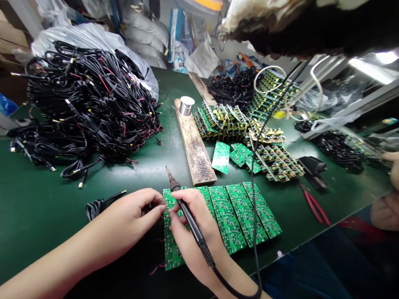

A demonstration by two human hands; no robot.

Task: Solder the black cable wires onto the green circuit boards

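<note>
My right hand (199, 232) is wrapped round a black soldering iron (191, 220), its tip pointing up and away, above the left end of a row of green circuit boards (226, 214). Beside it, my left hand (134, 216) has thumb and forefinger pinched near the left edge of the boards; a thin wire seems to be between them, though most of it is hidden. Red wire ends stick out at the left edge of the leftmost board. A bundled black cable (95, 207) lies just beyond my left hand.
A large heap of black cables (93, 99) fills the back left. A scorched wooden plank (196, 153) bears a solder spool (186, 106). Stacked boards (224, 122), red-handled pliers (314, 205) and more cables lie right. The iron's cord hangs across the boards. Another person's hand shows far right.
</note>
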